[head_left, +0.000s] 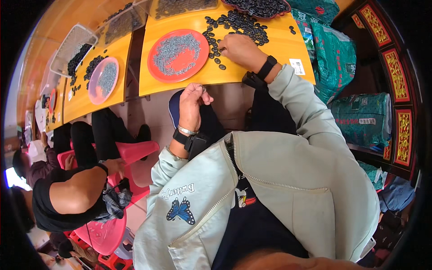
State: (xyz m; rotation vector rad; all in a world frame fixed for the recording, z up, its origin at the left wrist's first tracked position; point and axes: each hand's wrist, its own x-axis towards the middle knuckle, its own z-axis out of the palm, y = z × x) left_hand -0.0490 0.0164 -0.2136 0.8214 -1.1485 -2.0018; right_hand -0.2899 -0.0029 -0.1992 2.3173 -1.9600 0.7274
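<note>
My right hand [243,50] is over the yellow table, its bent fingers pressed together on a small black oval piece [222,50] beside a loose heap of the same black oval pieces [243,24]. Several strays lie close by, one [222,67] nearer the table edge. Just off the front edge, above my lap, my left hand [193,104] is curled closed with the thumb against the fingers. What it holds, if anything, is too small to make out. Between the hands and the far side sits a red round plate [204,50] with small grey screw-like parts [167,55].
Behind the heap stands a dark red tray [284,6] of black pieces. Green sacks [335,58] are stacked to the right, near a white label [297,66]. On the left, another table holds a pink plate [91,92] and white basket [58,65]; a seated person [67,198] is close.
</note>
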